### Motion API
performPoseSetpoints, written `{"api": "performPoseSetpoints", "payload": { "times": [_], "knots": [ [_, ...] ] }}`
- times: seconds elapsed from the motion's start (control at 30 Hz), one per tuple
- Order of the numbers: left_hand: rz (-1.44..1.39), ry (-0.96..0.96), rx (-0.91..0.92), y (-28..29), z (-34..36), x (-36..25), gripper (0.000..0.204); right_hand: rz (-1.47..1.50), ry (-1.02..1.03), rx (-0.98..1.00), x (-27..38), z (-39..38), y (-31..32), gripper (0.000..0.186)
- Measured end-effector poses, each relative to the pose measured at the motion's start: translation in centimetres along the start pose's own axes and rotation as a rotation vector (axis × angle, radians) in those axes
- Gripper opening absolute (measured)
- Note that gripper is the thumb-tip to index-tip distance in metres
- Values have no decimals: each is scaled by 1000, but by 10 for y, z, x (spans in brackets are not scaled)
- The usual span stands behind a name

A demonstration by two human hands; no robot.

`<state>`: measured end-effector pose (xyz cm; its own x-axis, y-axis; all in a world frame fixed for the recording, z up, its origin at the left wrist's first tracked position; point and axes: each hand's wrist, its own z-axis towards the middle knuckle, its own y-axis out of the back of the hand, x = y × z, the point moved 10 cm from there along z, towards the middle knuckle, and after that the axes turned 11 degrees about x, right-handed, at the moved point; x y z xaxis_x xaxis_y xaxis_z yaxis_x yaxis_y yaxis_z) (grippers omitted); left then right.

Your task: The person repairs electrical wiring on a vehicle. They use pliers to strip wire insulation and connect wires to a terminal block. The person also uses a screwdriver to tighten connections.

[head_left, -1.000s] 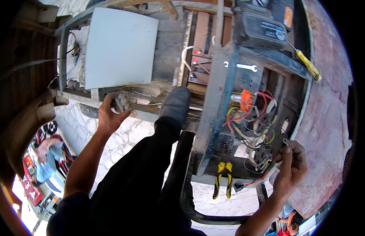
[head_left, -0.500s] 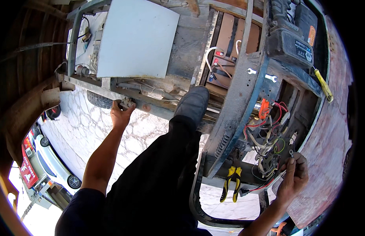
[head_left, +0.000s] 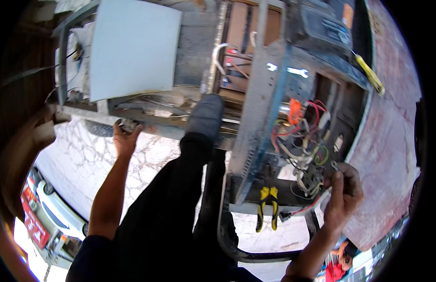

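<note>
My left hand point(head_left: 125, 136) is raised to the lower edge of a metal frame point(head_left: 147, 123) and is closed around a small dark metal part point(head_left: 127, 125) there. My right hand point(head_left: 343, 190) is at the open electrical box point(head_left: 302, 141), fingers pinched on a thin wire point(head_left: 331, 165) among red, yellow and white wires. My dark-trousered leg point(head_left: 180, 202) reaches up, its grey shoe point(head_left: 204, 116) resting on the frame. Yellow-handled pliers point(head_left: 266, 207) hang at the box's bottom ledge.
A pale grey panel point(head_left: 133, 47) covers the frame's upper left. Two spanners point(head_left: 287, 69) lie on the blue metal housing, and a yellow-handled screwdriver point(head_left: 370, 77) rests at its right edge. A reddish wall point(head_left: 391, 141) stands right. A white car point(head_left: 58, 211) is far below.
My left hand has risen to the frame's lower edge with the small part. The view has shifted closer; my right hand stays at the wires.
</note>
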<state>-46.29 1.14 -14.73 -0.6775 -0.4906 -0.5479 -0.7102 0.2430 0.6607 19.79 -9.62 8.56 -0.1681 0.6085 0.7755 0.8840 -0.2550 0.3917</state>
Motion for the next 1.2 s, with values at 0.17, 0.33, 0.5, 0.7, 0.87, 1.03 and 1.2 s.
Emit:
{"api": "performPoseSetpoints", "payload": {
  "times": [0.17,0.33,0.5,0.7,0.87,1.03,1.2],
  "knots": [
    [345,-44,-78,24,-14,-14,96,34,52,11,7,4,-5,11],
    [457,-521,-83,-6,-33,-154,67,67,39,-53,3,2,6,15],
    [393,-1159,264,-93,-88,-338,40,53,54,-89,0,4,10,18],
    [493,-1709,899,-224,-202,-448,25,118,24,-124,2,8,17,15],
    [1100,-1565,1212,-300,-236,-417,28,-2,50,-107,-1,9,21,23],
    [1005,-1501,1063,-323,-235,-401,43,-27,165,-90,9,9,21,22],
    [988,-1433,1096,-339,-238,-399,51,-59,165,-103,11,5,25,21]
  ]
}}
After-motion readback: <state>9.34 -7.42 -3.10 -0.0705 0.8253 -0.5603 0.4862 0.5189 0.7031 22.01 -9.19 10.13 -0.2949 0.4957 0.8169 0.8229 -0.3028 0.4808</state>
